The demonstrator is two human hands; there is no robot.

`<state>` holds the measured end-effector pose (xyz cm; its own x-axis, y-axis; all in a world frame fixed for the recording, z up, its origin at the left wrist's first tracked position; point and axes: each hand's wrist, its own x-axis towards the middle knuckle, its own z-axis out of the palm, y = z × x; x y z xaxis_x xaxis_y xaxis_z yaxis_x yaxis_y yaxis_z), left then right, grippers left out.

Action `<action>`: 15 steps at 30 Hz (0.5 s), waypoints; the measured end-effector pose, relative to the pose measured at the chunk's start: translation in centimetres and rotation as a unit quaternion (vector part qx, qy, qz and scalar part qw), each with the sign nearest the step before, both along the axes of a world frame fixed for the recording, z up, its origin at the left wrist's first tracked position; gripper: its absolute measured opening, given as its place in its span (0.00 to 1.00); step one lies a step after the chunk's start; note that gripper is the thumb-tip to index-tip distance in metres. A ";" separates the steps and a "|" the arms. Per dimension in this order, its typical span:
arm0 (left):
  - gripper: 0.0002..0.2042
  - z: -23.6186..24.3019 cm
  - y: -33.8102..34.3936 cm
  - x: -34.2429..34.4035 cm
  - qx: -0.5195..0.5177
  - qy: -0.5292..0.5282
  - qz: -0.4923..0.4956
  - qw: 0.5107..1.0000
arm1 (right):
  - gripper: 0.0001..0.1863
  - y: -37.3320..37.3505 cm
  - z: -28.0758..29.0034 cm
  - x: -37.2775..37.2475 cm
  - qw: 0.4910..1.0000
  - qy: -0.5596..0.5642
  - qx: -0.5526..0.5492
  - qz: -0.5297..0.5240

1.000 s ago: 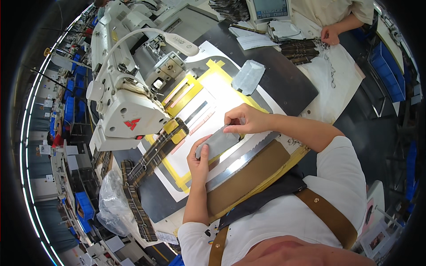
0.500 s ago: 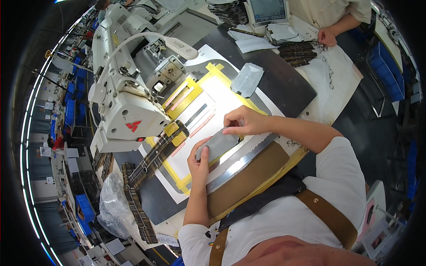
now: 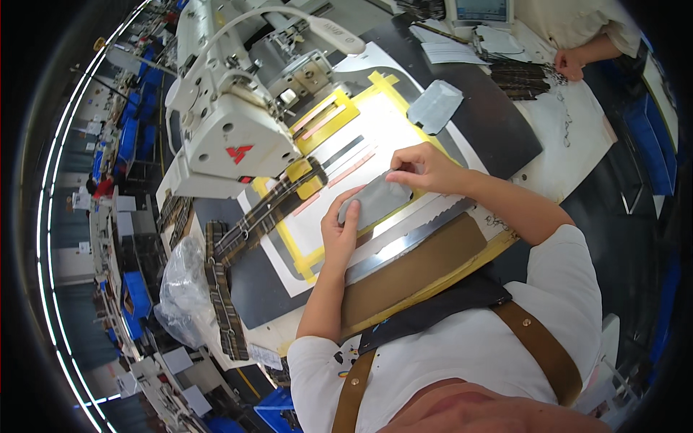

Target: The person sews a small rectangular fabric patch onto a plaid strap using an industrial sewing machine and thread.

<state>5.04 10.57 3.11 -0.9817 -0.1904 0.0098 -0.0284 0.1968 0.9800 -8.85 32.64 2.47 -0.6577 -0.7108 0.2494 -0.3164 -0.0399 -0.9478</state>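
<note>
My left hand (image 3: pixel 341 224) holds a flat grey rounded-rectangle piece (image 3: pixel 372 202) near one end, thumb on top. My right hand (image 3: pixel 422 170) pinches the piece's upper right corner with thumb and index finger. Beneath lies a white template sheet (image 3: pixel 292 267) edged with yellow tape and bearing pink strips. A second grey piece (image 3: pixel 434 107) rests at its upper right. To the left, a dark plaid strap (image 3: pixel 256 213) runs up to a small yellow block (image 3: pixel 307 180) beside the sewing machine head (image 3: pixel 242 137).
Plaid straps (image 3: pixel 224 310) and a crumpled plastic bag (image 3: pixel 184 289) lie left. A metal strip (image 3: pixel 393 249) borders the template. Upper right are papers (image 3: pixel 451 54), a screen (image 3: pixel 480 13), plaid stacks (image 3: pixel 516 79) and a co-worker's hand (image 3: pixel 569 63). Blue bins (image 3: pixel 646 144) stand far right.
The head view has shifted, so the table and machine sit higher and further right in the frame. Both my hands keep their hold on the grey piece.
</note>
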 end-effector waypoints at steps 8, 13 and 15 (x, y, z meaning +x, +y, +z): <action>0.14 -0.6 0.3 -0.3 -0.026 -0.028 0.055 0.998 | 0.11 -0.4 -0.5 -0.3 0.997 -0.013 0.041 -0.060; 0.21 0.4 0.3 -0.5 -0.166 -0.016 0.022 0.986 | 0.10 -0.4 -0.8 -0.5 0.994 0.035 0.049 -0.087; 0.24 0.4 0.4 -0.5 -0.178 -0.007 0.026 0.984 | 0.09 -0.3 -1.2 -0.8 0.993 0.025 0.030 -0.108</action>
<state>4.57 10.97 3.49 -0.9714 -0.2264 0.0721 -0.0597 0.5261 0.8483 -9.62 32.33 1.23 -0.7841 -0.5696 0.2464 -0.3578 0.0906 -0.9294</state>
